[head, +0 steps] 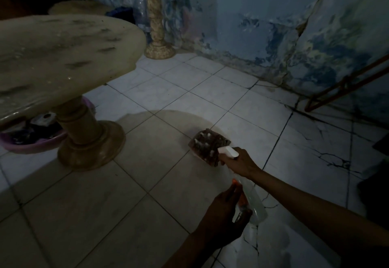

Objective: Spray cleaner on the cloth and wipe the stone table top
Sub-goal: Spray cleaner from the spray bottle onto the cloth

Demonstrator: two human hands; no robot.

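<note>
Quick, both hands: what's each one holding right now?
Left hand: closed on the spray bottle base.
Right hand: closed on the bottle's trigger head, aimed at cloth.

Head-worn view, angled forward and down, close over hands, stone table (63, 57) at left.

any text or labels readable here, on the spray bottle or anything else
None can be read.
Spray bottle: an orange patch near its base, under the left hand, too dim and blurred to show any words.
Clear plastic bottle by the wall: no legible label.
</note>
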